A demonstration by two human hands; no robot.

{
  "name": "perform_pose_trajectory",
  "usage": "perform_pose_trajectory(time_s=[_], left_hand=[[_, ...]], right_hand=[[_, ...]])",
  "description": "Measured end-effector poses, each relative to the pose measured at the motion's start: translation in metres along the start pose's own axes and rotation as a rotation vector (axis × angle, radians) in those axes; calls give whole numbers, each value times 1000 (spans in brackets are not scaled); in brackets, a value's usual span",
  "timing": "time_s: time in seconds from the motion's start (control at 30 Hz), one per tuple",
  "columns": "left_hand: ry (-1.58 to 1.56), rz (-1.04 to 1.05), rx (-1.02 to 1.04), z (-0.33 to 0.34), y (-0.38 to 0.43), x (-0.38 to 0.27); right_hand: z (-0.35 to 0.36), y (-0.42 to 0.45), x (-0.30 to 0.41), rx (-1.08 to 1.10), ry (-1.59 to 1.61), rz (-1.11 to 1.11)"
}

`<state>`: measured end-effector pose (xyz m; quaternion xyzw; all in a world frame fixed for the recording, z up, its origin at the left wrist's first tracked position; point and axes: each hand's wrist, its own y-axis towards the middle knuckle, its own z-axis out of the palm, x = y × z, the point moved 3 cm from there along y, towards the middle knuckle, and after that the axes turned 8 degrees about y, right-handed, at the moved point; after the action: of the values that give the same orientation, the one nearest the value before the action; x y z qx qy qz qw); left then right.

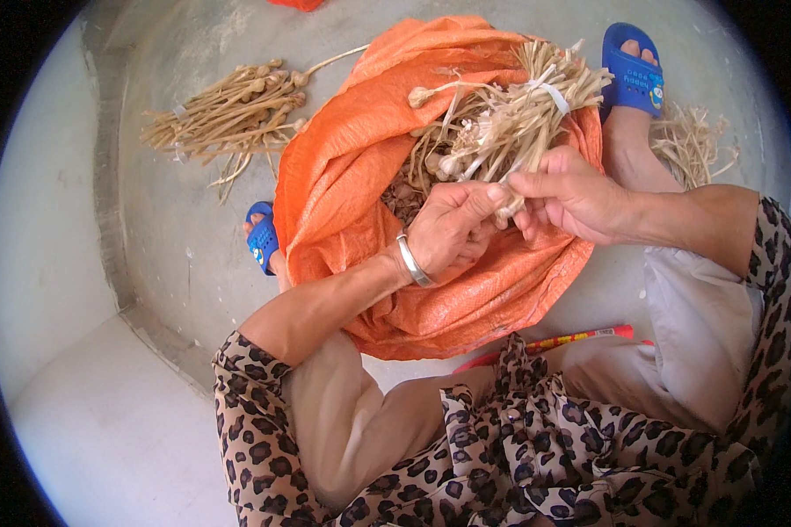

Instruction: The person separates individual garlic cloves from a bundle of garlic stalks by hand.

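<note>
My left hand [451, 227], with a silver bangle [412, 260] at its wrist, and my right hand [577, 197] meet over an open orange woven sack [343, 191]. Between their thumbs and fingers they pinch one garlic bulb [509, 209], partly covered by the fingers. Just beyond lies a bundle of dried garlic stalks [547, 92], bound with a white tie [557, 99], its bulbs [449, 165] toward the left. A single bulb on a stalk [420, 97] sticks out at the bundle's far left. Loose papery skins [405, 197] show down inside the sack.
Another tied garlic bundle [237, 109] lies on the concrete floor [171, 217] at left. Dry stalk scraps [689, 145] sit beside my right foot in its blue slipper [633, 72]. A red strip with yellow print [580, 337] is near my lap. A wall [46, 217] bounds the left.
</note>
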<state>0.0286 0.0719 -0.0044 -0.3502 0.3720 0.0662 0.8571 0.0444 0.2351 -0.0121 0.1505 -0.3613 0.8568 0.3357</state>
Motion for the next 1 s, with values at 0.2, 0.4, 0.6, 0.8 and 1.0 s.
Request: perform_pose_trajectory(time_s=[0.2, 0.4, 0.6, 0.8, 1.0], left_hand=[[33, 78, -8, -3, 4, 9], [54, 65, 8, -1, 5, 14], [585, 206, -197, -2, 8, 16], [889, 309, -319, 6, 6, 5], [906, 430, -340, -1, 10, 12]], right_hand=[[-1, 2, 1, -35, -91, -9], [-1, 7, -3, -100, -164, -67], [6, 5, -6, -288, -458, -84], [-2, 10, -16, -348, -442, -126], [0, 13, -16, -344, -383, -124]])
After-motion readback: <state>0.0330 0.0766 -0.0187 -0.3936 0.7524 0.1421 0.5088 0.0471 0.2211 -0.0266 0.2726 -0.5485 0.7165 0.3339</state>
